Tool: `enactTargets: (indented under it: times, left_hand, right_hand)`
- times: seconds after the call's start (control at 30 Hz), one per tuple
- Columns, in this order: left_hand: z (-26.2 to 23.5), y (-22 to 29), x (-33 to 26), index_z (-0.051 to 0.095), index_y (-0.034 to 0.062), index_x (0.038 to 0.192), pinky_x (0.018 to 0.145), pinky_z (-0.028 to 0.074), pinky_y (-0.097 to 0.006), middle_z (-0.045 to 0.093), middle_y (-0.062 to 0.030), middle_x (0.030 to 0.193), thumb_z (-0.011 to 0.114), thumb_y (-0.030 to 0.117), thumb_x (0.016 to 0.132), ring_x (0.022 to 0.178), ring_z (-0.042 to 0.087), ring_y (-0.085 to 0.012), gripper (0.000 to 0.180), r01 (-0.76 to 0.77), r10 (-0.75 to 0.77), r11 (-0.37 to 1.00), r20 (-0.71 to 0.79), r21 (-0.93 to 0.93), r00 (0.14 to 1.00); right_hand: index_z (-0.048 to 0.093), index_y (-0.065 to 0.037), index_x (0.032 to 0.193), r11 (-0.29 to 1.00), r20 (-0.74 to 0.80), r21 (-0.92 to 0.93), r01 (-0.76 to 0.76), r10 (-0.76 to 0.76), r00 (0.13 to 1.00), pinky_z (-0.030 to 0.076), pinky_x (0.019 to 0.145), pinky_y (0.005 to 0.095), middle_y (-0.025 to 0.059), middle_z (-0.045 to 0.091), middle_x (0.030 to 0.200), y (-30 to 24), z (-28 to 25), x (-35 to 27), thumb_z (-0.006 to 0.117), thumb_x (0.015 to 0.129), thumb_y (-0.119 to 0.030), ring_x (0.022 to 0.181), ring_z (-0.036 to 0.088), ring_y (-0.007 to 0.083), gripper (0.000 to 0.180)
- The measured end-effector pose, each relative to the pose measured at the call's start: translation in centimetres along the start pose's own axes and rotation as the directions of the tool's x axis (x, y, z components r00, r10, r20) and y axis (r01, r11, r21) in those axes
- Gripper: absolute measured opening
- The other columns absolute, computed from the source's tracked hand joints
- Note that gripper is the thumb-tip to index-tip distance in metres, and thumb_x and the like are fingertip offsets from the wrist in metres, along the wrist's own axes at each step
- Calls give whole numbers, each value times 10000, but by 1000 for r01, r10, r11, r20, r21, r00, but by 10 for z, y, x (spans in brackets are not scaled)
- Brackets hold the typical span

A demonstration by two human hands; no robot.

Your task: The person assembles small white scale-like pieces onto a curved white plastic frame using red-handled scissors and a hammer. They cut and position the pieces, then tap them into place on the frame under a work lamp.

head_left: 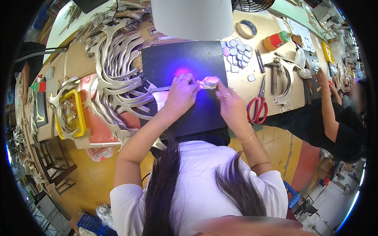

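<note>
My left hand [182, 92] presses down on a silver glittery strip [159, 89] lying across a black mat [185, 63] lit by purple light. Its fingers are curled over the strip's right end. My right hand [230, 101] pinches a small pale piece [210, 82] at the strip's tip, touching the left hand's fingertips. A pile of pale pink and white shaped pieces [237, 53] lies at the mat's far right corner.
A stack of silver curved cut-outs [118, 74] lies left of the mat. Red-handled scissors [258, 106], a tape roll [247, 28] and an orange-and-green bottle [277, 40] sit to the right. A yellow tray [80, 114] is far left. Another person's arm [328, 114] reaches onto the table at right.
</note>
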State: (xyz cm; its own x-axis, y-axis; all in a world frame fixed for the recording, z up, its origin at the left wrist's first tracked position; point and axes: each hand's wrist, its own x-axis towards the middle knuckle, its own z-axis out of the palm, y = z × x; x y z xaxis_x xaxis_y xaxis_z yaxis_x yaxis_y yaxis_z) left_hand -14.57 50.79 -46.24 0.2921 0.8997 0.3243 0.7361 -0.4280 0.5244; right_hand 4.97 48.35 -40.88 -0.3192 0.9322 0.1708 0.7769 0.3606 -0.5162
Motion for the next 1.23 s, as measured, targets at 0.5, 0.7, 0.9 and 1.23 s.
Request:
enactTargets:
  times: [0.5, 0.7, 0.9, 1.23]
  left_hand:
    - [-1, -2, -1, 725, 58, 955, 792, 434, -400, 555, -81, 914, 730, 135, 803, 900, 550, -269, 171, -20, 20, 1000, 0, -14, 1000]
    - [-1, -3, -3, 716, 46, 971, 791, 433, -405, 552, -90, 925, 710, 129, 819, 902, 548, -277, 174, -14, 14, 1000, 36, -19, 999]
    - [-4, -2, 0, 717, 39, 958, 792, 435, -408, 553, -95, 915, 712, 129, 816, 892, 549, -279, 168, -7, 8, 999, 41, -33, 999]
    - [-1, -3, -4, 728, 40, 929, 823, 444, -391, 583, -85, 933, 724, 124, 805, 928, 572, -261, 150, 14, -12, 998, 23, -66, 1000]
  right_hand:
    - [497, -143, 1423, 993, 121, -82, -81, 91, 988, 491, 544, 407, 122, 563, 771, 0, 14, -7, 580, 951, -118, 612, 600, 312, 480]
    - [532, -102, 1381, 983, -164, 176, 60, -30, 986, 468, 558, 424, 154, 587, 801, 2, 6, -17, 569, 952, -65, 628, 586, 346, 432]
    - [472, -162, 1446, 998, -52, 39, 49, -47, 998, 490, 541, 416, 127, 563, 758, 4, 2, -9, 584, 947, -101, 595, 589, 320, 516]
    - [535, -86, 1374, 991, -39, 129, -43, 48, 998, 505, 622, 424, 183, 646, 874, -7, -17, 23, 591, 963, -123, 724, 673, 280, 416]
